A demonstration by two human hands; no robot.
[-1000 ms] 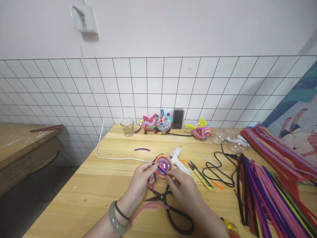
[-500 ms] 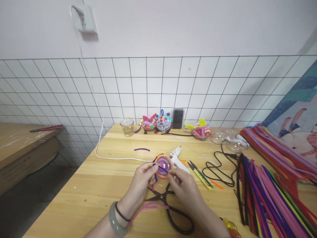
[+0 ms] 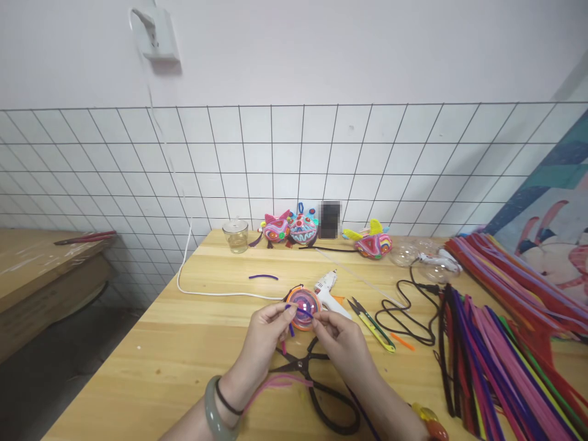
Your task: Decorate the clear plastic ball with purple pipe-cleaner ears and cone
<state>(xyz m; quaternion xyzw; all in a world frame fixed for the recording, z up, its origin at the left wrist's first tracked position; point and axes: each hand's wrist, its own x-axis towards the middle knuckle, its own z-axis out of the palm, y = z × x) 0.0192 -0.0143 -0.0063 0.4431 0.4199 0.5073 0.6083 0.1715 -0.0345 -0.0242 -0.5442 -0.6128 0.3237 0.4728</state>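
Note:
A purple pipe cleaner [image 3: 304,312] runs between my two hands, pinched at both sides. My left hand [image 3: 269,334] grips its left part between thumb and index finger, with a short purple end hanging below. My right hand [image 3: 340,340] pinches the right part with the fingertips. Directly behind the pipe cleaner lies a round disc-like piece [image 3: 303,299] with orange, pink and purple rings and a shiny clear surface. Black-handled scissors [image 3: 301,365] lie open on the table beneath my hands, with pink pipe cleaners [image 3: 280,381] beside them.
A white glue gun [image 3: 327,291] and yellow-green thread snips [image 3: 374,324] lie beyond my right hand. Bundles of pipe cleaners [image 3: 500,361] cover the right side. Colourful fish-like ornaments [image 3: 373,244] and a lidded glass cup [image 3: 236,237] stand at the back. A black cable [image 3: 404,312] coils right.
Both hands have shifted very slightly to the right, still pinching the purple pipe cleaner. A dark purple strand now shows below my right forearm.

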